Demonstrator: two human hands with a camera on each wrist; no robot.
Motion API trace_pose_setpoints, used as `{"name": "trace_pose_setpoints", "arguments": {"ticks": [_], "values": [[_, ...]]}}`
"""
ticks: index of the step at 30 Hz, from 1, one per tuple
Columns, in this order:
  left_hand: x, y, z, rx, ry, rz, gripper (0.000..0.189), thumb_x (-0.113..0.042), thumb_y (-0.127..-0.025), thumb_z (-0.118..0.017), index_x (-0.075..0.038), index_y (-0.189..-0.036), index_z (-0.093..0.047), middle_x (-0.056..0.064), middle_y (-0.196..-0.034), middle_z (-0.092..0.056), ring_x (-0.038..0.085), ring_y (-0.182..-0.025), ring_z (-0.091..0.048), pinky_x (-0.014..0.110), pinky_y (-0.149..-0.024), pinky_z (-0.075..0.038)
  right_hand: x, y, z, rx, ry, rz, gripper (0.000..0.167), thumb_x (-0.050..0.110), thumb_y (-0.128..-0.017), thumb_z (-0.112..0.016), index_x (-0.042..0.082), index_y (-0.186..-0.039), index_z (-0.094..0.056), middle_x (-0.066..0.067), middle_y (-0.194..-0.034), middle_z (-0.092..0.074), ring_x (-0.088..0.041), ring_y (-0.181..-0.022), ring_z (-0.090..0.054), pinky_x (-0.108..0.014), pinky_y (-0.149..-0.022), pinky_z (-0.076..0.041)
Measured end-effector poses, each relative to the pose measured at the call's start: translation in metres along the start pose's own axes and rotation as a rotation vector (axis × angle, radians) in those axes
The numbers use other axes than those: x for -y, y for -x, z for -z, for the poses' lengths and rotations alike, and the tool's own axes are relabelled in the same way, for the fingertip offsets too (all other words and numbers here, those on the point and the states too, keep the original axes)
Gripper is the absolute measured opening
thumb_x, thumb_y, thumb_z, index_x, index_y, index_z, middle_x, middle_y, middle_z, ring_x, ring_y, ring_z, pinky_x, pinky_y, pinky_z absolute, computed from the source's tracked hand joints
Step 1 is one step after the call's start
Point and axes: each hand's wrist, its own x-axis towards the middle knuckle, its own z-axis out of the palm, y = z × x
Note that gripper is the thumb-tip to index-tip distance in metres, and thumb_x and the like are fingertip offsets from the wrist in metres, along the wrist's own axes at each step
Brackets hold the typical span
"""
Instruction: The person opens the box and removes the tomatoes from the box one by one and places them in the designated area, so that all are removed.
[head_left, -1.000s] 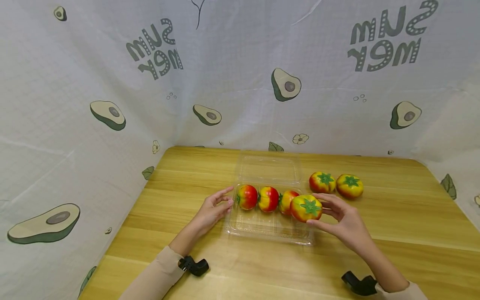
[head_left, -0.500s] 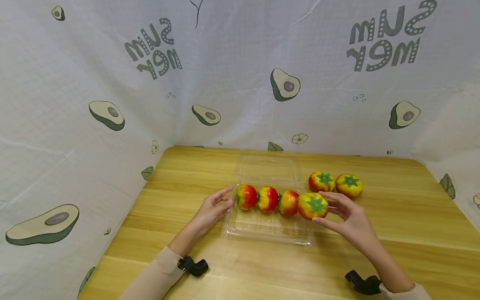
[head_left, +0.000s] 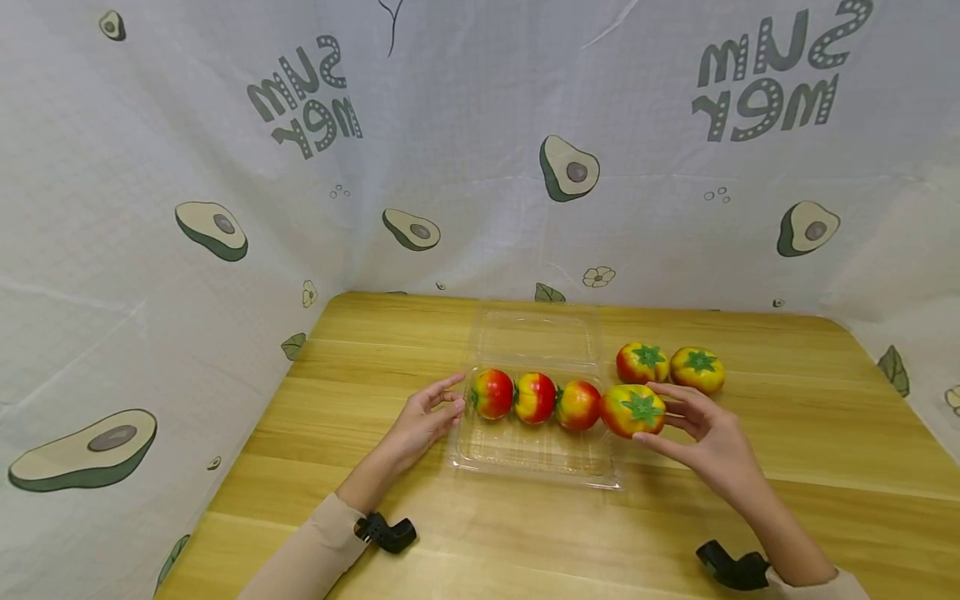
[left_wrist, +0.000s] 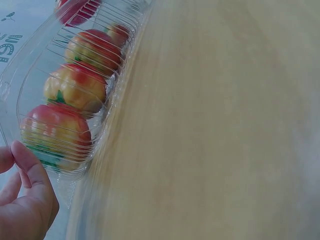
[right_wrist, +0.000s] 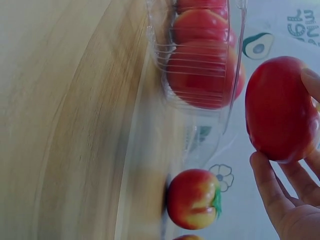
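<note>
In the head view a clear plastic clamshell box [head_left: 540,458] lies with its lid [head_left: 540,337] folded back. Three red-and-yellow tomatoes, among them the left tomato [head_left: 492,394], sit in a row along its back part. My left hand [head_left: 422,423] pinches the box's left rim between thumb and finger, seen also in the left wrist view. My right hand [head_left: 708,433] grips another tomato [head_left: 633,410], green star-shaped top toward the head camera. This tomato is at the box's right edge; in the right wrist view it is raised beyond the rim, fingers around it.
Two more tomatoes, a redder tomato [head_left: 642,363] and a yellower tomato [head_left: 697,371], lie on the wooden table [head_left: 360,333] behind my right hand. A white avocado-print cloth [head_left: 480,167] hangs behind and beside the table.
My right hand has moved right with its tomato, from over the third tomato in the row to beside it, at the box's right edge. The left hand and box stay in place.
</note>
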Motion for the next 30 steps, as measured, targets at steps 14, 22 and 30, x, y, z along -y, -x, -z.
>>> {"name": "trace_pose_setpoints", "arguments": {"ticks": [14, 22, 30], "values": [[0.000, 0.000, 0.000, -0.003, 0.003, -0.002, 0.052, 0.001, -0.100, -0.057, -0.005, -0.150, -0.044, 0.008, -0.107, -0.053, 0.010, -0.081, -0.056, 0.016, -0.071, -0.052, -0.006, 0.005, 0.012, -0.012, -0.003, -0.065, 0.064, -0.006, -0.076, -0.083, 0.005, -0.135, -0.060, 0.009, -0.129, -0.055, 0.003, -0.103, -0.060, -0.014, -0.084, -0.052], [0.000, 0.000, 0.000, -0.003, 0.007, 0.010, 0.052, 0.002, -0.100, -0.056, -0.006, -0.150, -0.044, 0.008, -0.108, -0.053, 0.010, -0.081, -0.056, 0.016, -0.072, -0.052, -0.013, 0.006, 0.018, -0.014, 0.002, -0.088, 0.064, -0.007, -0.077, -0.082, -0.002, -0.136, -0.056, 0.015, -0.127, -0.054, 0.004, -0.102, -0.060, -0.014, -0.082, -0.052], [0.000, -0.001, 0.001, 0.007, -0.005, -0.006, 0.052, -0.001, -0.100, -0.058, -0.005, -0.150, -0.043, 0.008, -0.107, -0.053, 0.009, -0.081, -0.056, 0.016, -0.071, -0.051, -0.023, 0.008, 0.026, -0.036, 0.008, -0.133, 0.063, -0.006, -0.078, -0.081, -0.003, -0.136, -0.056, 0.016, -0.121, -0.056, 0.006, -0.098, -0.061, -0.015, -0.080, -0.053]]}}
